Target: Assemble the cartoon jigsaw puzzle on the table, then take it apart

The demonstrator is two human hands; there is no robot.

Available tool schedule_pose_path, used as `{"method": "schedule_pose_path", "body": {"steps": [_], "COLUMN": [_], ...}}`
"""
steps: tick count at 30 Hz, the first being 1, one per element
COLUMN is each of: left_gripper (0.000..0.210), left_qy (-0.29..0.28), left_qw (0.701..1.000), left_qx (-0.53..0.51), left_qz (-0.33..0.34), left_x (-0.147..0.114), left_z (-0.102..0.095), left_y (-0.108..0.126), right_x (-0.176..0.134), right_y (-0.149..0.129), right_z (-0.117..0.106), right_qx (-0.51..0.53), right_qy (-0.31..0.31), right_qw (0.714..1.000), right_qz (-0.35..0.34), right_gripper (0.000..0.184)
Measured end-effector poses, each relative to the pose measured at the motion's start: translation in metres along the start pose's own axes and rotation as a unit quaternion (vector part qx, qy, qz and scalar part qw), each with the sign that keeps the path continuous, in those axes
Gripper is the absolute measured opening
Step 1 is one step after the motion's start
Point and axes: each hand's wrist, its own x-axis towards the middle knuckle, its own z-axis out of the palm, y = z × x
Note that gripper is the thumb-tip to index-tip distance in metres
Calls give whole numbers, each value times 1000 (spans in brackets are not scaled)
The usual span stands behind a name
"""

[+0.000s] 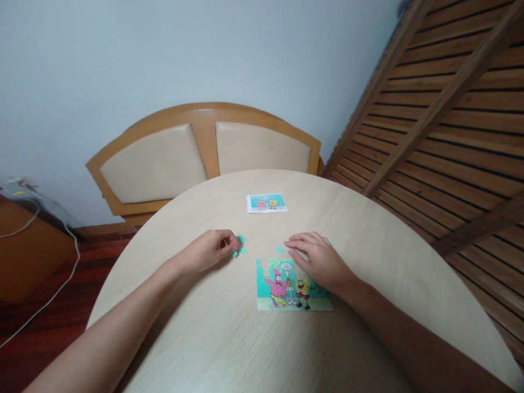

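A jigsaw puzzle (pixel 276 289), mostly assembled, lies on the table before me, with a pink starfish, a pale figure and a yellow square character. My left hand (pixel 213 250) is at a small pile of loose turquoise puzzle pieces (pixel 241 240), thumb and forefinger pinched together at its edge. Whatever is between those fingertips is hidden. My right hand (pixel 319 259) hovers over or rests on the puzzle's upper right part, covering it, fingers stretched and thumb apart. Just left of its fingertips lies a loose turquoise piece (pixel 279 249). Another turquoise bit (pixel 330 242) peeks out behind that hand.
A printed picture (pixel 267 203) of the same characters lies farther back on the round wooden table (pixel 196 338). Beyond the table stands a padded bench back (pixel 262 144) against the wall. Wooden slats (pixel 450 109) rise at right; a white cable (pixel 76 251) hangs at left.
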Motion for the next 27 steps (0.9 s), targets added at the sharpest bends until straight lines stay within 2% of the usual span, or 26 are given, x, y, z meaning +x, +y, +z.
{"method": "schedule_pose_path", "body": {"steps": [2,5,8,14,27], "left_gripper": [24,23,21,22,14], "left_qy": [-46,-62,-52,22,16], "left_qw": [999,998,998,998,998], "left_qx": [-9,-2,20,66,54], "left_qz": [0,9,14,14,17], "left_x": [-2,-3,-2,2,5], "left_z": [-2,-1,2,11,18], "left_y": [-3,-5,-5,-6,-6], "right_x": [-1,-2,-1,0,-1], "right_y": [4,8,8,6,6], "right_z": [3,4,3,0,-1], "right_qx": [-15,-34,-45,-40,-58], "right_qy": [-11,-25,-35,-40,-57], "right_qw": [1000,999,998,998,996], "right_qz": [-2,10,26,30,24], "right_gripper": [24,25,25,25,27]}}
